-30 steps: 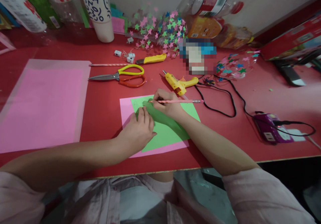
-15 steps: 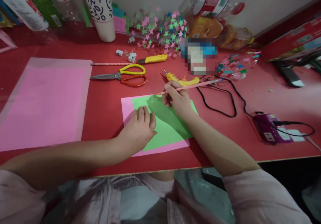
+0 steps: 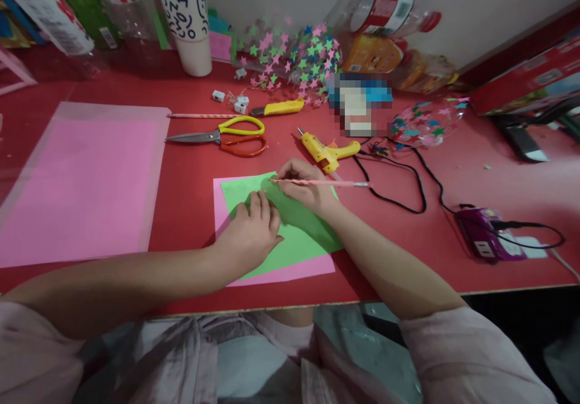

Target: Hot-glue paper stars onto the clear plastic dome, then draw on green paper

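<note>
A green sheet (image 3: 299,238) lies on top of a pink sheet (image 3: 324,265) near the table's front edge. My left hand (image 3: 250,232) rests on the green sheet, palm down, fingers bent a little and holding nothing. Between the fingers of my right hand (image 3: 304,188) is a pink pencil (image 3: 333,183). Its tip points left over the upper part of the green sheet, close to my left fingertips; whether it touches the paper I cannot tell. The pencil's far end sticks out to the right past my hand.
Beyond my hands are scissors (image 3: 240,137), a second pencil (image 3: 202,115), a yellow utility knife (image 3: 283,108) and a yellow glue gun (image 3: 328,150). Larger pink sheets (image 3: 90,180) lie left. A black cord (image 3: 423,180) and a purple box (image 3: 487,235) are right. Bottles (image 3: 385,11) stand or lie behind.
My right hand has moved left and slightly toward me, and the pencil now lies more level. The green and pink sheets have shifted a little left under my left hand.
</note>
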`<state>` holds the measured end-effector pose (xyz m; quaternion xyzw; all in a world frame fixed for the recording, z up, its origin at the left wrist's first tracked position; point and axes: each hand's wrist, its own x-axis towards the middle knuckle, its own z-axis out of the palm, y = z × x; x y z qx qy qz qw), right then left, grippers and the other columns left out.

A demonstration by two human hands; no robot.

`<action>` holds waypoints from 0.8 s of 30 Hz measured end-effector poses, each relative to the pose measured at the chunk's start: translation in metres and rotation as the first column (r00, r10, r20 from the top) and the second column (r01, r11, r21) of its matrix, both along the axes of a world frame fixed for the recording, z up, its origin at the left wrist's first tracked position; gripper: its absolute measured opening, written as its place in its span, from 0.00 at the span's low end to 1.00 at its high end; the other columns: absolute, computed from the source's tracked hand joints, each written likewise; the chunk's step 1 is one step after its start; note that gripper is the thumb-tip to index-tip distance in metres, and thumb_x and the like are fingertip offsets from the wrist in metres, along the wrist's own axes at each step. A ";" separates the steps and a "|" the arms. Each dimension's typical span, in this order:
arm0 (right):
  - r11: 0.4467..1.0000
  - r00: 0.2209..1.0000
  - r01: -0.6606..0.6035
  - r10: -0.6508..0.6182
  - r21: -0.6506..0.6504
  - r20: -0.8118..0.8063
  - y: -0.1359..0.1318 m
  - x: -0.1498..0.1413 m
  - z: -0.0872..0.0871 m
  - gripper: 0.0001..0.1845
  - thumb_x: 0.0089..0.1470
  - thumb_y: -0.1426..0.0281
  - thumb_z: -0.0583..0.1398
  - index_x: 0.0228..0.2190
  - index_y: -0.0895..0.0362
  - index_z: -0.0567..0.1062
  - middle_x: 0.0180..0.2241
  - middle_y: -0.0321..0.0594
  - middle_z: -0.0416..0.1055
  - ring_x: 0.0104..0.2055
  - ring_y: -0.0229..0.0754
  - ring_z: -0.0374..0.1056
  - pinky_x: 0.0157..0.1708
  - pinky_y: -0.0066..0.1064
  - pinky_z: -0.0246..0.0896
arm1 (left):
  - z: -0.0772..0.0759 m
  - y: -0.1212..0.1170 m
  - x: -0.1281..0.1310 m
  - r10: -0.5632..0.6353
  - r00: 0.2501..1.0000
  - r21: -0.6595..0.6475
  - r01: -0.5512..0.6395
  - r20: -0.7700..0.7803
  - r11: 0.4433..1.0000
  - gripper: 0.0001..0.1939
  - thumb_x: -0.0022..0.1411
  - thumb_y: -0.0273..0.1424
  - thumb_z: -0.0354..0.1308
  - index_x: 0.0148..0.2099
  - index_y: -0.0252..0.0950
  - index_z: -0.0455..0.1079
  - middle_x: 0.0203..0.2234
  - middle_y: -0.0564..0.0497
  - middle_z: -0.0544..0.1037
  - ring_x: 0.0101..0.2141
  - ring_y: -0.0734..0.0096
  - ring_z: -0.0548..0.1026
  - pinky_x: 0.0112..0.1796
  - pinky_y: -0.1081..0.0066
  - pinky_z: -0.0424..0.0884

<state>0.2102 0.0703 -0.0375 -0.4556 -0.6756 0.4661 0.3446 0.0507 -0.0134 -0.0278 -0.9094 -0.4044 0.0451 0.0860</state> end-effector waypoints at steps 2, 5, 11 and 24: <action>1.000 1.000 -0.003 0.002 0.027 0.020 0.004 0.002 -0.001 0.04 0.44 0.71 0.59 0.24 0.56 0.67 0.21 0.30 0.63 0.22 0.31 0.56 0.21 0.25 0.51 | 0.001 -0.001 0.001 0.004 1.000 -0.012 -0.005 -0.022 1.000 0.28 0.69 0.38 0.46 0.57 0.17 0.63 0.55 0.19 0.67 0.55 0.36 0.69 0.41 0.55 0.73; 0.997 0.999 -0.034 0.032 0.069 0.036 0.007 0.001 -0.003 0.05 0.45 0.70 0.60 0.24 0.56 0.67 0.22 0.31 0.64 0.24 0.32 0.57 0.23 0.26 0.50 | 0.001 -0.001 0.002 -0.001 0.999 -0.004 0.001 -0.037 1.000 0.28 0.70 0.38 0.44 0.58 0.16 0.62 0.55 0.18 0.67 0.55 0.36 0.69 0.41 0.55 0.73; 0.993 0.997 -0.062 0.057 0.098 0.060 0.006 -0.001 -0.003 0.07 0.48 0.69 0.61 0.24 0.56 0.66 0.22 0.30 0.64 0.24 0.32 0.57 0.24 0.26 0.50 | 0.000 -0.001 0.003 -0.011 0.999 0.021 0.012 -0.042 1.000 0.28 0.69 0.38 0.44 0.57 0.16 0.63 0.54 0.18 0.67 0.54 0.35 0.69 0.40 0.55 0.73; 0.996 0.997 -0.051 0.046 0.071 0.069 0.004 -0.002 -0.002 0.06 0.48 0.70 0.59 0.23 0.55 0.66 0.21 0.30 0.64 0.25 0.33 0.57 0.24 0.26 0.50 | 0.001 -0.001 0.002 -0.024 0.998 0.052 0.028 -0.063 0.998 0.27 0.70 0.37 0.44 0.57 0.16 0.63 0.53 0.18 0.68 0.53 0.35 0.70 0.39 0.56 0.74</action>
